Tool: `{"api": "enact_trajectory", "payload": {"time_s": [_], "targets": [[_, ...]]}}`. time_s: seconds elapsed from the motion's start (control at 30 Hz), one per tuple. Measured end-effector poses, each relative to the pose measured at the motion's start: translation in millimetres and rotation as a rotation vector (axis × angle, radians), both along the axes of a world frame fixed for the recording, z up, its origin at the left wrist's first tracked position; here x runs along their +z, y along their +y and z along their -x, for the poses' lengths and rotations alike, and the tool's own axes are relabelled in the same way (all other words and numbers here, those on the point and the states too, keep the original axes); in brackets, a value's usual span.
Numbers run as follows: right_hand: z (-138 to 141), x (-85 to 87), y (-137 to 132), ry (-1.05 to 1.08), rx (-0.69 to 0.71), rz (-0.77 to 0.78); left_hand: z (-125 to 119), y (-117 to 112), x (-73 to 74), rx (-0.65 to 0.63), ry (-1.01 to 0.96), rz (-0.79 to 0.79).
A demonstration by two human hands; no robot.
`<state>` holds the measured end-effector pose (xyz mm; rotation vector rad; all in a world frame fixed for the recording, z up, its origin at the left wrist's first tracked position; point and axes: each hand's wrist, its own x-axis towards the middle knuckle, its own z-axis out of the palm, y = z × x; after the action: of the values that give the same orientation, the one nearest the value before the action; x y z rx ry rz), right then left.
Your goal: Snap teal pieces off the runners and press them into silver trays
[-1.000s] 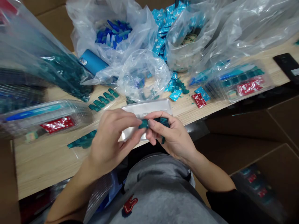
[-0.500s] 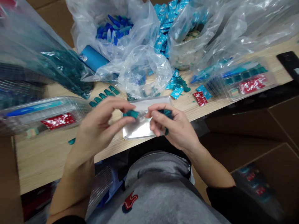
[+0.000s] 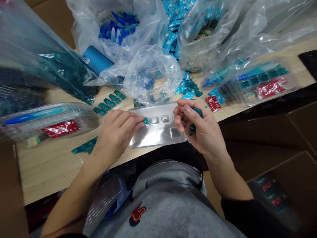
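Observation:
My left hand [image 3: 116, 132] pinches a small teal plastic piece [image 3: 146, 121] against the end of a row of wells in a clear blister tray [image 3: 151, 137]. The tray lies flat on the table, with several small square wells showing. My right hand [image 3: 198, 127] is curled around a cluster of teal plastic pieces [image 3: 192, 129], partly hidden by its fingers, at the tray's right end. A strip of teal pieces [image 3: 105, 105] lies just past my left hand.
The wooden table [image 3: 44, 172] holds clear bags of blue and teal parts, a blue phone [image 3: 96, 60], and packaged clear trays at left [image 3: 49, 124] and right [image 3: 262, 84]. A black phone [image 3: 308, 61] lies at the far right. Cardboard boxes surround the table.
My hands have moved apart. The left has carried the small teal piece onto the tray's wells, and the right has shifted rightward with the other pieces, uncovering more of the tray.

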<state>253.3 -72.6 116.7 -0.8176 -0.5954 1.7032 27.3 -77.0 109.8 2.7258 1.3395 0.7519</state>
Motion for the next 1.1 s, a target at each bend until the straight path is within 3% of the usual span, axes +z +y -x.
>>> {"api": "enact_trajectory", "payload": {"time_s": [0.1,0.23,0.4,0.57,0.7,0.83,0.97,1.1], "targets": [[5.2,2.0,0.7,0.076,0.070,0.075,-0.5,4.1,1.1,0.008,0.012,-0.010],[13.6,6.7,0.0,0.200,0.212,0.204,-12.1,5.5,19.4,0.014,-0.120,0.004],[21.8,13.8,-5.1,0.222,0.258,0.241,-44.2,1.2,34.1,-0.127,-0.150,0.047],[25.5,16.7,-9.9,0.246,0.213,0.246,-52.7,-1.0,28.9,-0.133,-0.197,0.115],[21.4,11.1,-10.5,0.259,0.234,0.253,-37.8,-0.8,29.0,-0.167,-0.526,0.297],[6.1,4.4,-7.8,0.221,0.182,0.240,-20.4,4.3,19.4,-0.061,-0.725,0.378],[-13.2,1.8,-3.0,0.135,0.053,0.148,-16.6,9.3,-0.7,0.062,-0.690,0.369],[-21.9,1.0,-1.4,0.110,0.018,0.118,-22.1,10.2,-7.1,0.003,-0.451,0.322]]}}
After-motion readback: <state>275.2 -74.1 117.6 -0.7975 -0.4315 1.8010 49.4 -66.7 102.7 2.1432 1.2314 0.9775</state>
